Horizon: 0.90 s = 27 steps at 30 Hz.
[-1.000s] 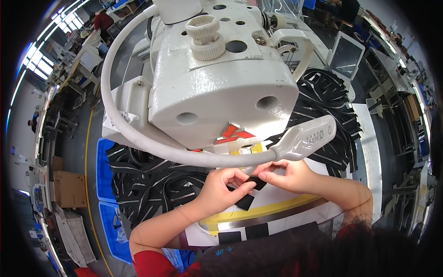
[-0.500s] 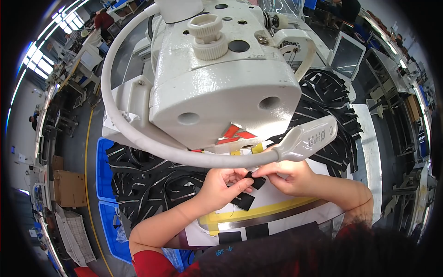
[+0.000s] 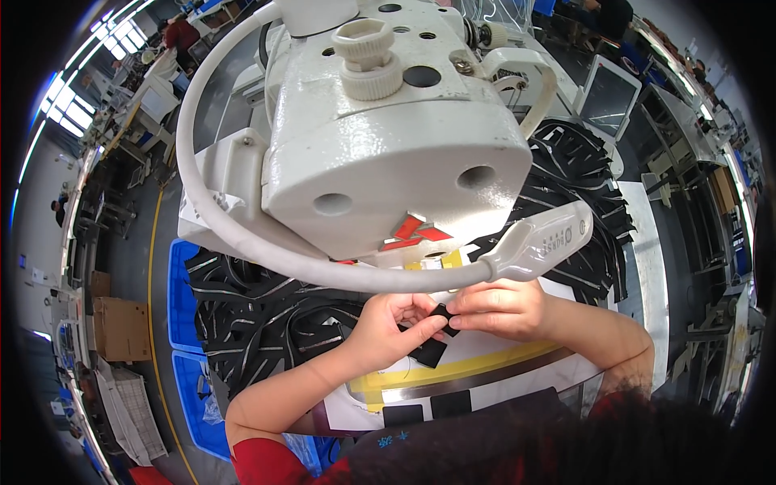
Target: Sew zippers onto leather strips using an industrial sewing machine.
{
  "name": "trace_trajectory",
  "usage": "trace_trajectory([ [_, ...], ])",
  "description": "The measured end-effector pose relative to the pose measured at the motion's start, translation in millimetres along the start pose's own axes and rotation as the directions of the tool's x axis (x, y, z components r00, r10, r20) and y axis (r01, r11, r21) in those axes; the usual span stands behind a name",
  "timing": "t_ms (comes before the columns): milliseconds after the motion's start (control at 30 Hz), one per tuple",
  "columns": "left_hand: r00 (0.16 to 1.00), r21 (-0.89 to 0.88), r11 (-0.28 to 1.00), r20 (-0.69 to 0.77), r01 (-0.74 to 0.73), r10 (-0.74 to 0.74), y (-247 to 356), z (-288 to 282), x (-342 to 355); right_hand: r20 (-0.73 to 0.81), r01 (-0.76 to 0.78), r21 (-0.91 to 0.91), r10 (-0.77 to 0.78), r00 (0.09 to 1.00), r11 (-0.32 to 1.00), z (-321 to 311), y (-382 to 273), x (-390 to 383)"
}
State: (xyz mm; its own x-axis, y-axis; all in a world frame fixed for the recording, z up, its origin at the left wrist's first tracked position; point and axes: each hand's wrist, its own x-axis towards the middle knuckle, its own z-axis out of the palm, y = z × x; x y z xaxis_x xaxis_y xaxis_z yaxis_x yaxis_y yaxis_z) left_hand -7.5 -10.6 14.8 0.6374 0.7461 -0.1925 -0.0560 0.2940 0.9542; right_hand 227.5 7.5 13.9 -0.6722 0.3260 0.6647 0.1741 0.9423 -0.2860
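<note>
Head view, and I'm watching two bare hands working close together: the left hand [image 3: 394, 330] is pinching a small black piece [image 3: 441, 312] between thumb and fingers, and the right hand [image 3: 505, 309] is closing its own grip on the piece's other side, thumb and fingers pressed together there. That piece is sitting between the two sets of fingertips, above the white surface [image 3: 485, 345]. Just under the left hand a black strip end [image 3: 428, 353] is showing, though I can't tell whether it is joined to the pinched piece. Nearer the person, yellow tape [image 3: 453, 372] is curving across the surface, and two black squares [image 3: 450, 404] are lying side by side along the front edge. Over the right hand a pale lamp head [image 3: 543, 242] is hanging at the end of a thick white hose [image 3: 190, 153], which is looping around a big white machine head [image 3: 388, 174]. Heaps of black zipper strips are spreading on both sides, the left heap [image 3: 267, 319] beside the left forearm and the right heap [image 3: 575, 194] beyond the lamp head. Further left, two blue bins [image 3: 183, 315] are standing one behind the other, and past them a cardboard box [image 3: 123, 330] is resting near a yellow floor line [image 3: 152, 299].
</note>
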Motion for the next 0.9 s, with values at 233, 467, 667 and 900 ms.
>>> trace_trajectory([
  [233,0.961,0.406,0.887,-0.064,-0.22,0.267,-2,4,-3,-0.041,0.172,-0.115,-0.178,0.983,0.978,-2,2,5],
  [467,0.871,0.586,0.716,-0.033,-0.38,0.489,-2,4,-1,-0.075,0.152,-0.096,-0.159,0.984,0.984,1,1,4],
  [667,0.869,0.655,0.661,-0.015,-0.366,0.495,0,5,-1,-0.138,-0.26,0.205,0.291,0.947,0.944,2,-5,6],
  [900,0.85,0.704,0.599,0.011,-0.381,0.527,-1,5,0,-0.049,-0.332,0.335,0.369,0.928,0.882,4,-12,9],
])
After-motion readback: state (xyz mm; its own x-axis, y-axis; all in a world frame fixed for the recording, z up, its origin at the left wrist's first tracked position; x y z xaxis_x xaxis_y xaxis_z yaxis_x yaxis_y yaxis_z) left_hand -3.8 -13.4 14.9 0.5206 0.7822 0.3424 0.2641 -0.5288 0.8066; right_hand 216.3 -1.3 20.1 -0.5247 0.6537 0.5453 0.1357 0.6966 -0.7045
